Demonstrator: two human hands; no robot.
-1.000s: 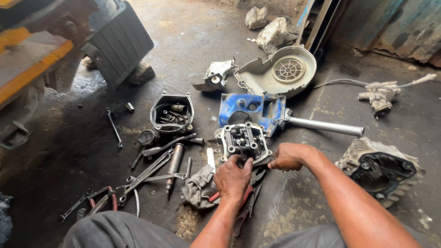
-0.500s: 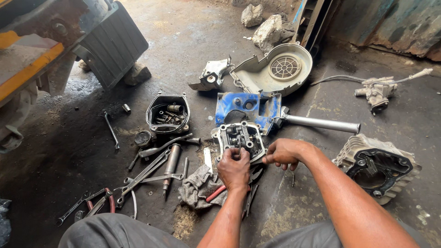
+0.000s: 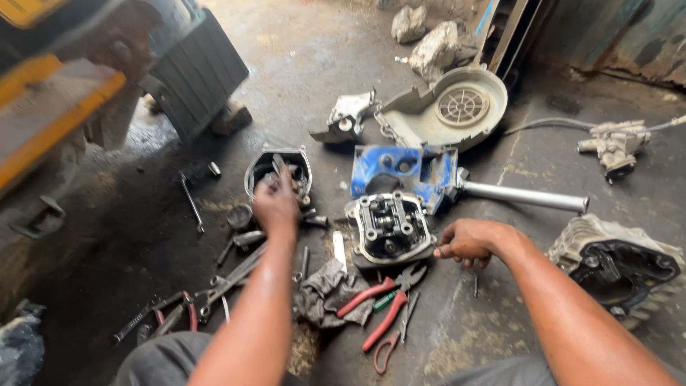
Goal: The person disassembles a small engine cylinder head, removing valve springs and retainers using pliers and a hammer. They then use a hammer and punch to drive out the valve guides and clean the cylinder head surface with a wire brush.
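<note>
Your left hand [image 3: 275, 204] is stretched out over the small black container [image 3: 279, 171] of loose parts, which sits on the concrete floor [image 3: 314, 64] just left of the blue engine casing [image 3: 404, 170]. The fingers are curled down at the container's near rim; the frame is blurred there, so I cannot tell whether they already pinch a part or are only feeling among the pieces. Your right hand [image 3: 466, 243] rests beside the cylinder head [image 3: 389, 227], its fingers loosely bent against the head's right edge and holding nothing that I can make out.

You look to be at the picking stage: fetching a small piece from the container while steadying the head. That calls for a narrow pinch on one piece among many, so look into the container rather than groping blind, and lift straight up so nothing spills.

Just in front of the head lie the red-handled pliers [image 3: 371, 293] on a grey rag [image 3: 325, 289]. Left of them spread the wrenches [image 3: 236, 275], and a lone spanner [image 3: 191, 202] lies further out. Beyond the blue casing sits the pale fan cover [image 3: 457, 107], and a finned cylinder block [image 3: 618, 268] stands well to your right.
</note>
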